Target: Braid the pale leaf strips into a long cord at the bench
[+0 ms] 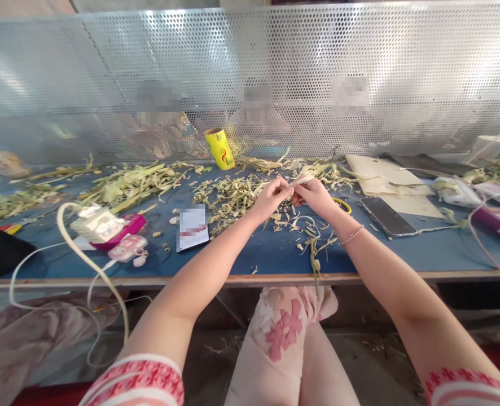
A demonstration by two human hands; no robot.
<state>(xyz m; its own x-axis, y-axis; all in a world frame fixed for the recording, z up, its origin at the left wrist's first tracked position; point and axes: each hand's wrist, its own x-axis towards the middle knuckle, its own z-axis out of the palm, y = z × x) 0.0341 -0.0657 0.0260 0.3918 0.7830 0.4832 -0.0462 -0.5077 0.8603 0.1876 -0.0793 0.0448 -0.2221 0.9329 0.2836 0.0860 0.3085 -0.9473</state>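
My left hand [273, 195] and my right hand [311, 194] meet over the middle of the blue table, fingertips pinched close together. Whatever lies between the fingers is too small to make out. Beneath and to the left of them spreads a heap of pale green plant shreds [233, 194]. More long leafy strips [318, 169] lie just behind my right hand. A few stringy stalks [315, 254] trail toward the table's front edge below that hand. Beside my right wrist is a yellow ring [343, 205], partly hidden by the arm.
A perforated metal panel [296, 62] closes off the back, where a yellow tube [220, 149] stands. Left are a phone with a lit screen [193, 226], a corded charger [101, 225] and a leafy pile [131, 183]. Right are a dark phone [387, 216] and cardboard [387, 175].
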